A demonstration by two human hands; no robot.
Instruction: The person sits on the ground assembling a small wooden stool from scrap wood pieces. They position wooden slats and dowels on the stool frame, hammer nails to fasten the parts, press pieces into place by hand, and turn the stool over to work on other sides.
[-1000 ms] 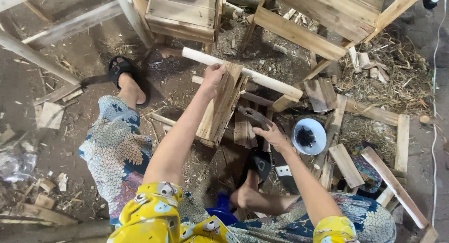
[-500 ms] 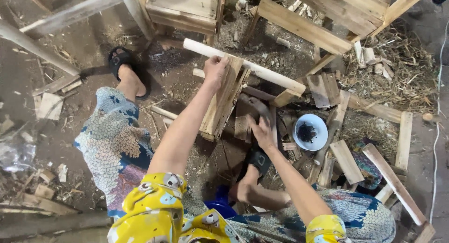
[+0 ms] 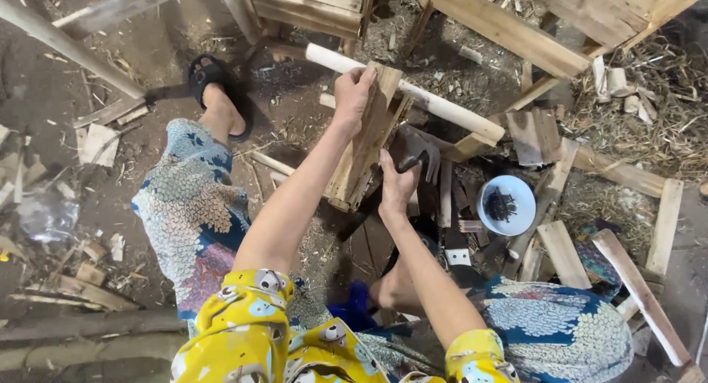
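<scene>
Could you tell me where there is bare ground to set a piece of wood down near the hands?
Barest is the dirt between the sandalled foot and the long pale pole, up left. Crowded: right of the right hand, around the hammer, nail bowl and loose slats. The left hand holds the upright plank stack.

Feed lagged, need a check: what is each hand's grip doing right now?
Left hand: closed on the top of the upright wooden piece.
Right hand: closed around the hammer handle, beside the wooden piece.
</scene>
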